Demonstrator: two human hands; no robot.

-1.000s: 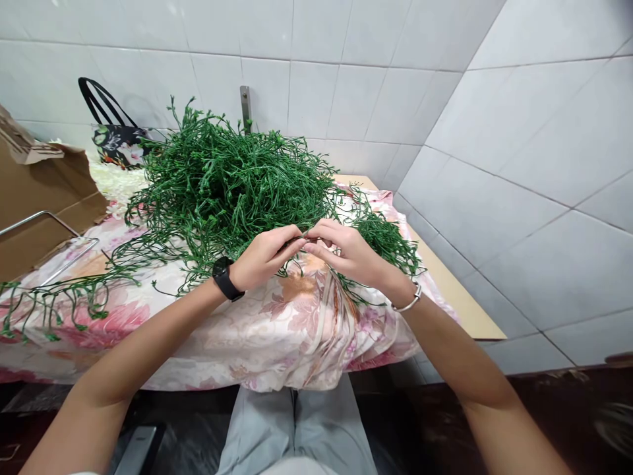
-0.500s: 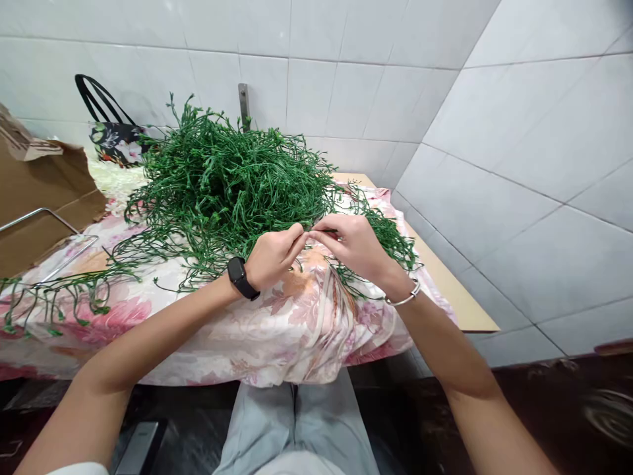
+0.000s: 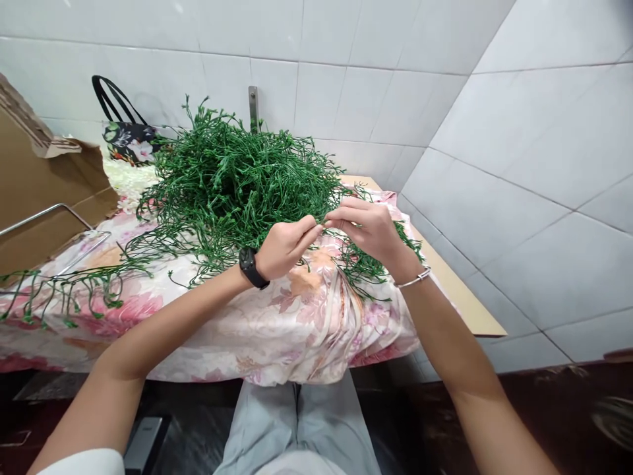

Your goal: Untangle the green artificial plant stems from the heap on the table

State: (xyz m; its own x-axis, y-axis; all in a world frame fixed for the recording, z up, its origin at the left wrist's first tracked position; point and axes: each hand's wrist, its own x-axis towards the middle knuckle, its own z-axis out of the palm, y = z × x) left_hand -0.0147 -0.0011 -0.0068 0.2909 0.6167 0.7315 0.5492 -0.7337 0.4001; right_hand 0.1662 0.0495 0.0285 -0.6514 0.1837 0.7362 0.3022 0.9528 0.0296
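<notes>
In the head view, my left hand (image 3: 287,247) is closed in a pinch just in front of a large heap of green artificial flower stems (image 3: 247,175). My right hand (image 3: 368,227) is also pinched, its fingertips almost meeting the left ones. Between the fingertips a thin bit of green stem (image 3: 324,224) shows, mostly hidden by the fingers. Behind and below my right hand lies a smaller bunch of green stems (image 3: 363,267). A floral cloth (image 3: 208,346) lies under all of these stems.
A row of stems (image 3: 74,293) lies along a metal wire frame (image 3: 59,206) at the left, next to a cardboard box (image 3: 44,191). Pale petals (image 3: 126,178) and a floral bag (image 3: 129,142) are behind. Tiled walls (image 3: 376,99) enclose the back and right.
Both hands have risen slightly, and the fingers of my right hand are straighter. The whole view has shifted a little, so things sit farther right.
</notes>
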